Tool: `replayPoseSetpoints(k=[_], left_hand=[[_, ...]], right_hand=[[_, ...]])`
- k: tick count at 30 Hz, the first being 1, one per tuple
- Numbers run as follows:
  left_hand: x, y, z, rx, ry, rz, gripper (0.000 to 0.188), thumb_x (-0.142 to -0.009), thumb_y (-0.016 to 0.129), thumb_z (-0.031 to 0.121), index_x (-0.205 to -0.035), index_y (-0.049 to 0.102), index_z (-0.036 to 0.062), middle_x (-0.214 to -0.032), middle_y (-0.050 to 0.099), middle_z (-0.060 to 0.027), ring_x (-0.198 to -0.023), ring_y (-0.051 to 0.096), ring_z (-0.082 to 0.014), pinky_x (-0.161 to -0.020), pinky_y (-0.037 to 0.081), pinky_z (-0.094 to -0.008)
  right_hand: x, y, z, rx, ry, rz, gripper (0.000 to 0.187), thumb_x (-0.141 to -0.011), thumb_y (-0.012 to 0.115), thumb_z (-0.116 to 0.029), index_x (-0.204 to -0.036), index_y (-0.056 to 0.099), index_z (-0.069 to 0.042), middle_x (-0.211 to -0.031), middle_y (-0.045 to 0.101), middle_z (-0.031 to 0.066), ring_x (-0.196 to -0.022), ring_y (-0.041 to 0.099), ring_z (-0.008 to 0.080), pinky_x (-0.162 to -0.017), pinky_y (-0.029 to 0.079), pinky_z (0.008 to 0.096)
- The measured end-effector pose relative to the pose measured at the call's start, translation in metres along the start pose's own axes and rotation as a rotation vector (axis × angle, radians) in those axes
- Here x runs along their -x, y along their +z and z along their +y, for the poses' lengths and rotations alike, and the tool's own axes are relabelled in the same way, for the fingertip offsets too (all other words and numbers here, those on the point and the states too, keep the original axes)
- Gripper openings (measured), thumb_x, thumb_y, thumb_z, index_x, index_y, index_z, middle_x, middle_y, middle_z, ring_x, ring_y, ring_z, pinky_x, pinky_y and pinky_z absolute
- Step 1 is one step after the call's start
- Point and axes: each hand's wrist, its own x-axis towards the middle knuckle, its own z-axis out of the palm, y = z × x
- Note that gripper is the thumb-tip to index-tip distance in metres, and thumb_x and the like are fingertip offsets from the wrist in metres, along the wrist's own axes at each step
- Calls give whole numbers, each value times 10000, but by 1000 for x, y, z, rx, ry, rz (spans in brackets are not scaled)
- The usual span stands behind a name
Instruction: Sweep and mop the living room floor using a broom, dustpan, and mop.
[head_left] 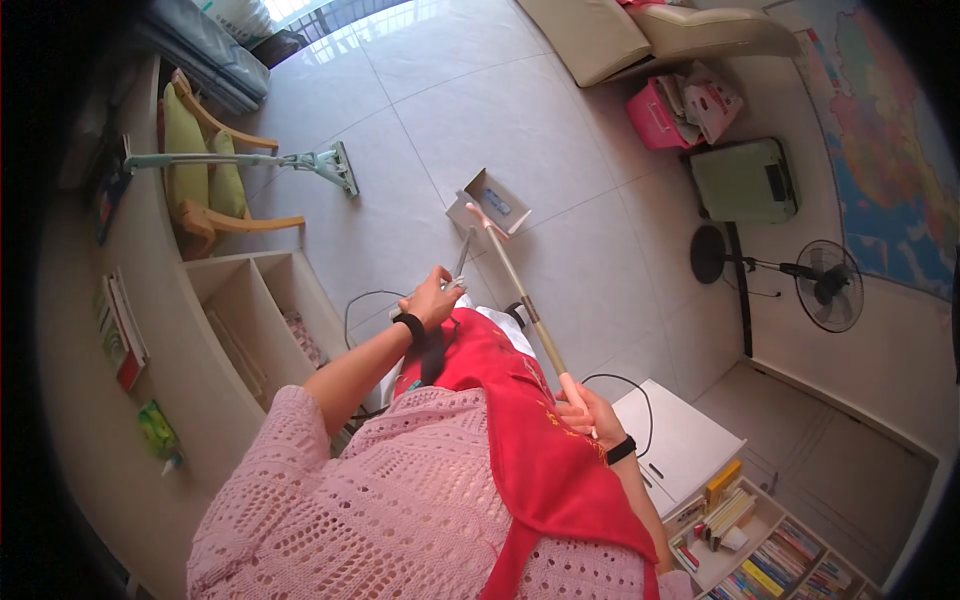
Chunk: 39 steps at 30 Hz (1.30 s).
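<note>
On my feed, right fingers [575,411] clasp a broom [547,340], its head at the dustpan [460,213]; left fingers [441,276] grip the dustpan's handle [464,252].

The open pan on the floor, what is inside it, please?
A small blue patch shows inside the pan, too unclear to name; the pink stick head hides whatever lies behind it.

A pink-ended tan pole [514,272] and a grey rod [464,255] on its left point toward an open box [513,193] on the floor.
</note>
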Motion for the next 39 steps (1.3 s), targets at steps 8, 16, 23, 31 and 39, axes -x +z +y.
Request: replayPoseSetpoints(k=[8, 16, 23, 31, 39], left_hand=[[4, 0, 3, -9, 23, 46, 393, -754, 531, 385, -1039, 471, 122, -900, 612, -172, -950, 543, -334, -858, 236, -458], [3, 5, 13, -56, 36, 67, 395, -763, 527, 380, -1055, 458, 123, -874, 612, -172, -920, 550, -334, -836, 256, -443], [-7, 5, -7, -78, 55, 42, 413, -746, 548, 392, -1038, 480, 108, -779, 584, -103, -771, 559, -240, -703, 333, -399], [-13, 10, 14, -127, 40, 122, 422, -753, 540, 402, -1055, 480, 113, -896, 596, -127, -902, 552, -273, -801, 292, -424], [-14, 4, 29, -110, 9, 95, 417, -738, 560, 387, -1059, 496, 128, -914, 598, -121, -928, 545, -278, -809, 272, -450]], right_hand=[[-4, -18, 21, 133, -70, 48, 302, -937, 301, -307, -937, 433, -35, -588, 337, -25, -383, 259, 7, -306, 223, 137], [6, -26, 64, 33, -120, 69, 297, -933, 305, -316, -931, 424, -44, -559, 317, -34, -371, 246, 17, -302, 200, 146], [19, -18, 61, 131, -181, 84, 286, -932, 323, -256, -887, 462, -10, -558, 346, -44, -363, 259, 3, -317, 207, 124], [75, 8, 52, -170, -38, -75, 260, -934, 340, -277, -927, 441, -38, -564, 329, -36, -329, 239, -15, -256, 220, 117], [114, 16, 54, -247, -110, -228, 169, -925, 368, -209, -966, 357, -45, -557, 338, -9, -328, 282, 4, -265, 241, 114]])
